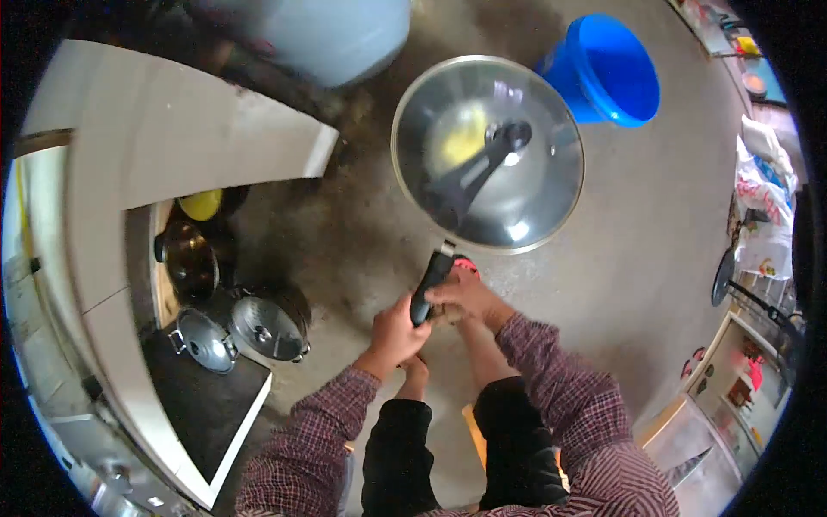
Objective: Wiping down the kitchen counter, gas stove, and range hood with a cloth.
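A wok with a clear glass lid [543, 194] is held out before me, and its black handle [431, 284] points back towards my body. My left hand [399, 331] grips the lower end of that handle. Beside it, my right hand [462, 296] has its fingers on the handle from the right; its palm is hidden. On the lid is a black knob with a long dark arm. A blurred yellow patch shows through the glass; I cannot tell what it is.
A blue plastic bucket [585, 71] stands beyond the wok. Lidded metal pots [268, 326] sit left, beneath a pale counter [213, 142]. Plastic bags [765, 220] lie at the far right, above a black pan [723, 278]. A large pale container [342, 39] is at the top.
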A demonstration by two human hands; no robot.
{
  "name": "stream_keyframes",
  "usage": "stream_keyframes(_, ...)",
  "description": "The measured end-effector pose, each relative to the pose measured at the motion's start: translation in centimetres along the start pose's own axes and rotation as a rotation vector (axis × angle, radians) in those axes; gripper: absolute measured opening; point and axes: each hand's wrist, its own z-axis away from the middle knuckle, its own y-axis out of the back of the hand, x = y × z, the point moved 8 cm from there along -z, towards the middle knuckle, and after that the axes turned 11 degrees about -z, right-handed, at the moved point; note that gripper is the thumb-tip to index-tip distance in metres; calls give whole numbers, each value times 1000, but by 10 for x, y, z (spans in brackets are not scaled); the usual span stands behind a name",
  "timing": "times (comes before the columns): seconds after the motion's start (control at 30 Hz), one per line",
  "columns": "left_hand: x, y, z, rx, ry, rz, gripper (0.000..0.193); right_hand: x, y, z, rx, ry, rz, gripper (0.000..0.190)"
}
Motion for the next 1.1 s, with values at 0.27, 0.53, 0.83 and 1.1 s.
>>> stream_keyframes(0.27, -38, -55, -115, 77, -8, 41, 44, -32, 66, -107, -64, 122, -149, 32)
stream_keyframes(0.53, -55, -57, -152, 86, 18, 34, 41, -49, 79, -143, -43, 152, -75, 32)
stream_keyframes(0.83, -62, -57, -173, 55, -2, 4, 47, -57, 83, -156, -26, 159, -79, 29)
stream_keyframes(1.1, -78, -71, -183, 25, -4, 2, 48, -44, 97, -176, -14, 165, 5, 28)
